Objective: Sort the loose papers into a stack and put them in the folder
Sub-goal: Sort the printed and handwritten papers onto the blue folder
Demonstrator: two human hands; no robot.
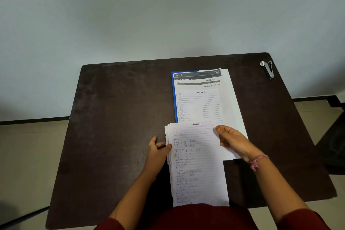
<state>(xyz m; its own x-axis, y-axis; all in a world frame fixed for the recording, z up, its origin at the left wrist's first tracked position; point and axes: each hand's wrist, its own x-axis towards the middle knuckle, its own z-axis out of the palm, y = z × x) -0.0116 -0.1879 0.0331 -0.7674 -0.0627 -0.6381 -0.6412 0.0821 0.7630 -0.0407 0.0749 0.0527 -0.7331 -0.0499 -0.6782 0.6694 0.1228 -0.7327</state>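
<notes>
A stack of handwritten lined papers [197,164] lies lengthwise at the near middle of the dark table, its near end reaching the table's front edge. My left hand [158,148] holds its left edge with the thumb on top. My right hand [231,139] grips the right edge near the top. Behind it a blue folder [174,99] lies on the table with printed sheets [201,99] and a white sheet [234,102] on it. The stack's far end overlaps these sheets.
A stapler [268,69] lies at the far right corner of the dark brown table [115,117]. A pale wall rises behind the table, and the floor shows on both sides.
</notes>
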